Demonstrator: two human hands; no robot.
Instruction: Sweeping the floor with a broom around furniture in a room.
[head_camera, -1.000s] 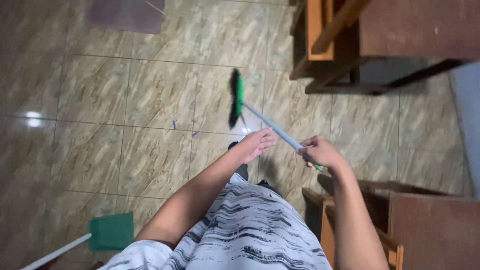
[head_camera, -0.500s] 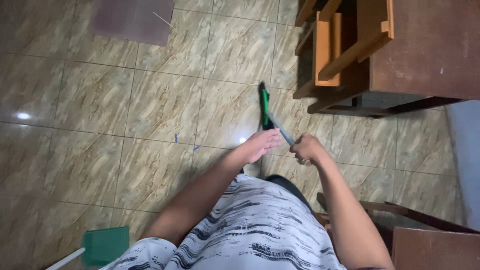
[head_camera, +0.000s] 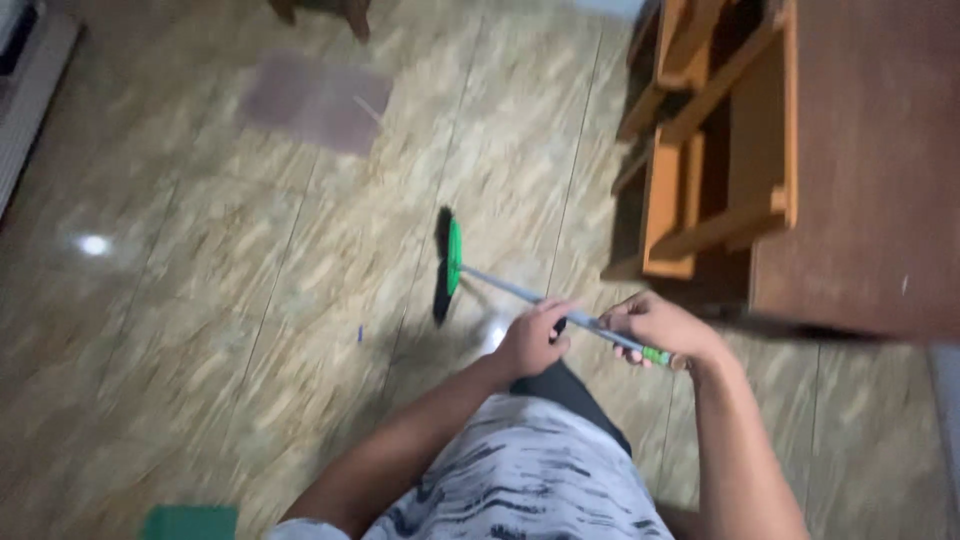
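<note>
My left hand (head_camera: 532, 338) has now closed around the broom (head_camera: 452, 268) handle beside my right hand (head_camera: 655, 327), both gripping; the green head has swung out left of the wooden desk (head_camera: 860, 170), across open tiles.

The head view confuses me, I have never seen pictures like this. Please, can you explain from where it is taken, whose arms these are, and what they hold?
The picture comes from a camera worn on a person's head, looking down, so you see that person's own arms and patterned shirt from above. There is no machine here, only two bare hands. The left hand and the right hand both grip the pale handle of a broom. Its green head with dark bristles rests on the tiled floor ahead of the person. To the right stands brown wooden furniture with open frames. A small blue scrap lies on the tiles, a purplish patch marks the floor farther away, and a green dustpan shows at the bottom edge. The image is blurred.
</note>
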